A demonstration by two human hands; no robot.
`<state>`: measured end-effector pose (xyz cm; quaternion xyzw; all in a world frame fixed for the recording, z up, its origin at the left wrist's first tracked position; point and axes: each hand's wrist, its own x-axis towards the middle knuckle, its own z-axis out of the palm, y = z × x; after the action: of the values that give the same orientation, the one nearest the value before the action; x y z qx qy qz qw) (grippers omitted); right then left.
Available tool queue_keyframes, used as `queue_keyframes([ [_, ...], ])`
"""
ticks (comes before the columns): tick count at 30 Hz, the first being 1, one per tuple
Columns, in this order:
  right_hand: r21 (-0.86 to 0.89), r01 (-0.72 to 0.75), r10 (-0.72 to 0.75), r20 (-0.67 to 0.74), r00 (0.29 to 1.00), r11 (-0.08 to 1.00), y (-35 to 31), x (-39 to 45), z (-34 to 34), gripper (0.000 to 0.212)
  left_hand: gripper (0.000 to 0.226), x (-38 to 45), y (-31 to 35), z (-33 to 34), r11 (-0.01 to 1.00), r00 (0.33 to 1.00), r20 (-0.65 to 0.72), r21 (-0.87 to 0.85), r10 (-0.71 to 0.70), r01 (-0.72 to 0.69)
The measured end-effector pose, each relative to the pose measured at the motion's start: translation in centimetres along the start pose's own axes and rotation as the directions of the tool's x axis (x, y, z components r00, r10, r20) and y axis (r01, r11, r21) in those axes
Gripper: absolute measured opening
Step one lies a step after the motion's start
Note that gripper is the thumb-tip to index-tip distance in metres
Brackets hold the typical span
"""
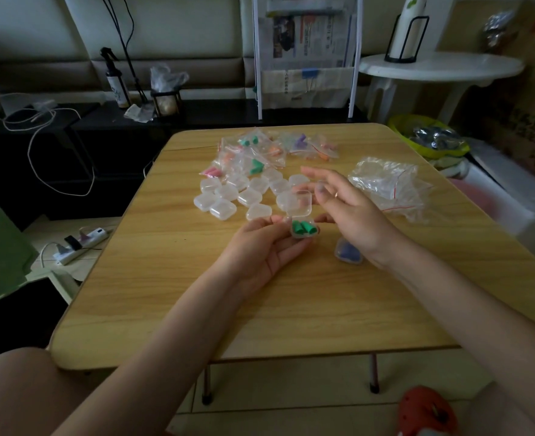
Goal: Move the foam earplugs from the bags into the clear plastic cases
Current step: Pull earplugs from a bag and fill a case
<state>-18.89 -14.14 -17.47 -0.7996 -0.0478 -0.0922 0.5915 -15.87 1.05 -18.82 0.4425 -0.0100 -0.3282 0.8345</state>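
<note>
Open clear case (302,229), centre frame, holding two green earplugs (304,228), lid up. The left hand (260,247) pinches the case base at its fingertips; the right hand (344,209), fingers loosely spread, hovers at the lid. Apparent step: closing this filled case. Next move calls for pressing the lid shut. Empty cases (228,196) and bagged earplugs (253,152) lie beyond; a filled purple case (348,251) lies lower right.

The left hand (260,247) holds an open clear case (302,220) with green earplugs (304,228) inside; the right hand (351,212) hovers above, fingers spread; empty cases (228,196) cluster on the wooden table (165,262).
</note>
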Motion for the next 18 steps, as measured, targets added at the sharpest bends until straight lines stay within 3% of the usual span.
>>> queue_keyframes([
  [2,0.019,0.039,-0.039,-0.006,0.999,0.999,-0.1,0.1,-0.2,0.031,0.031,0.2,0.2,-0.2,0.998,1.0,-0.017,-0.061,-0.026,0.025],
  [5,-0.005,0.119,-0.118,0.026,0.993,0.993,-0.4,0.0,-0.5,0.024,0.029,0.0,0.6,-0.1,0.984,0.998,0.018,-0.164,-0.065,0.067],
  [10,-0.405,0.219,-0.179,0.134,0.975,0.888,-0.1,-0.2,-0.3,0.031,0.027,-0.3,0.5,-0.2,0.994,0.995,0.063,-0.069,-0.081,0.085],
  [15,-0.319,0.133,-0.142,-0.008,0.99,0.939,0.3,0.0,-0.2,0.027,0.025,-0.2,0.3,0.0,1.0,0.999,0.025,-0.012,-0.029,0.029],
  [18,-0.368,0.112,-0.137,-0.044,0.99,0.923,0.6,0.1,-0.3,0.024,0.03,-0.3,0.1,0.2,1.0,1.0,0.017,-0.004,-0.02,0.02],
])
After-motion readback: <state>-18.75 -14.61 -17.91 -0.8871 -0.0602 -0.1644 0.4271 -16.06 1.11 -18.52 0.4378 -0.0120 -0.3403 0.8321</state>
